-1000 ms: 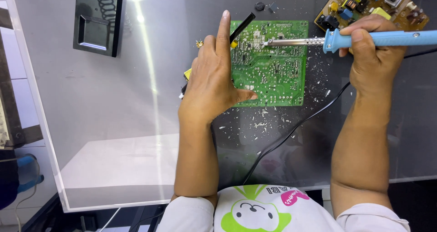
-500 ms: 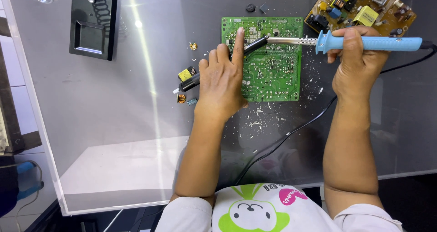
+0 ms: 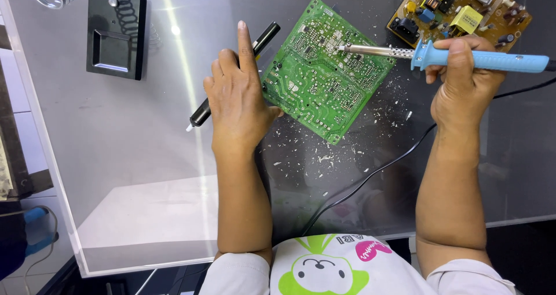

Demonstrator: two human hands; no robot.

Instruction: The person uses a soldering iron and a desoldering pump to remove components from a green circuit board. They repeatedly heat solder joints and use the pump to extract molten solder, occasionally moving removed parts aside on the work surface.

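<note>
Your left hand (image 3: 238, 101) steadies the green circuit board (image 3: 324, 69), grip closed on a black pen-like tool (image 3: 231, 78); your right hand (image 3: 463, 86) grips the blue soldering iron (image 3: 480, 59), tip touching the board.

Green circuit board (image 3: 324, 75) sits solder side up on the bench, turned at an angle. The blue-handled soldering iron (image 3: 463, 56) lies nearly level, its metal tip touching the board's upper middle. A black pen-like tool (image 3: 202, 111) lies slanted along the board's left edge.
</note>
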